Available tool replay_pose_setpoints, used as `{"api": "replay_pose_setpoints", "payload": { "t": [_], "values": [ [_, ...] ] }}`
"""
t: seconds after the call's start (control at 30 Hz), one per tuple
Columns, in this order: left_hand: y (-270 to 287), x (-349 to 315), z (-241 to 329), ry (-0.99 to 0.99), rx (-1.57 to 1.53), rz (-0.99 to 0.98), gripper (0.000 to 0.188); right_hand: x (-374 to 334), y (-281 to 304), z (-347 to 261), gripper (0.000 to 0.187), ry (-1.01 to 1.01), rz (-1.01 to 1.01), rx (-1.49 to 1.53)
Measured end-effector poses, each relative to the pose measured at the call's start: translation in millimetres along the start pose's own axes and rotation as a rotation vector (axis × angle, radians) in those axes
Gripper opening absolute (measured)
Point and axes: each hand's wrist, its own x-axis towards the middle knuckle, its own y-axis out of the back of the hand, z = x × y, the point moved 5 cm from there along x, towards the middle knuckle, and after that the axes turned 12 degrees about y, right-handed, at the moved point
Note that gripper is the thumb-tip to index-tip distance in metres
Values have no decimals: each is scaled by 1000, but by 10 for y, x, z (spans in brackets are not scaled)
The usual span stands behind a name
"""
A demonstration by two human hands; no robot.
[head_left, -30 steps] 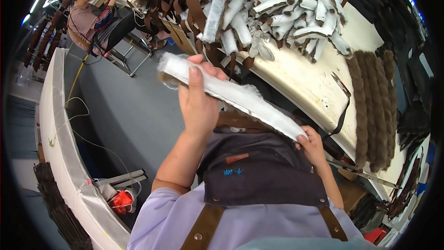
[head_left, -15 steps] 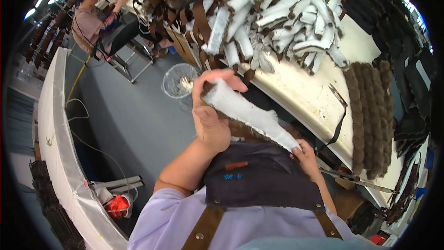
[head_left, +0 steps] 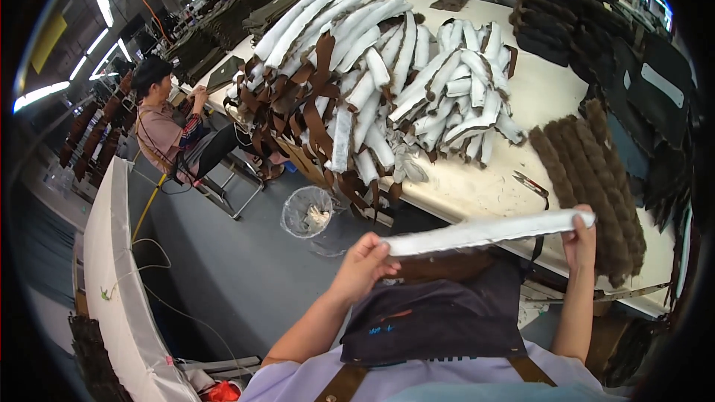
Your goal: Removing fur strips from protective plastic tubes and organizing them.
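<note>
Head view: one long white strip [head_left: 477, 233], dark fur along the lower edge, held up in front of the apron [head_left: 432, 320], stretched lengthwise between both hands, nearly level, right end slightly higher; left hand [head_left: 363, 264], pinched on the strip's left end, thumb and fingertips at the tip, wrist raised, forearm slanting up and rightward from the lower edge; right hand [head_left: 579, 242], clasped on the strip near the right end, thumb on the near face, a short stub of white projecting beyond, forearm almost upright, set wide of the body; exact placing of the right fingers behind the strip, impossible to tell; beyond, on a pale table [head_left: 551, 89], one large heap of white fur-edged strips [head_left: 439, 82], with brown ribbons [head_left: 320, 134] tangled at the left side and hanging over the edge; one pale glove [head_left: 408, 169] at the heap's near edge; one pair of red-handled snips [head_left: 530, 183] on the table, just left of a row of brown fur lengths [head_left: 581, 164], near the right hand; on the floor, left of the table, one clear-lined bin [head_left: 287, 208]; farther left, one seated co-worker [head_left: 164, 134], both arms toward the worktop
</note>
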Motion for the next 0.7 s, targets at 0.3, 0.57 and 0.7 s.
{"api": "replay_pose_setpoints", "payload": {
  "t": [0.3, 0.57, 0.7],
  "values": [
    [-293, 175, -793, 227, 151, -219, 16, 504, -233, 296, 19, -142, 498, 552],
    [-334, 164, -749, 237, 31, -290, 17, 737, -94, 583, 22, -243, 336, 775],
    [-338, 204, -717, 120, 155, -188, 16, 771, -77, 661, 22, -232, 373, 780]
  ]
}}
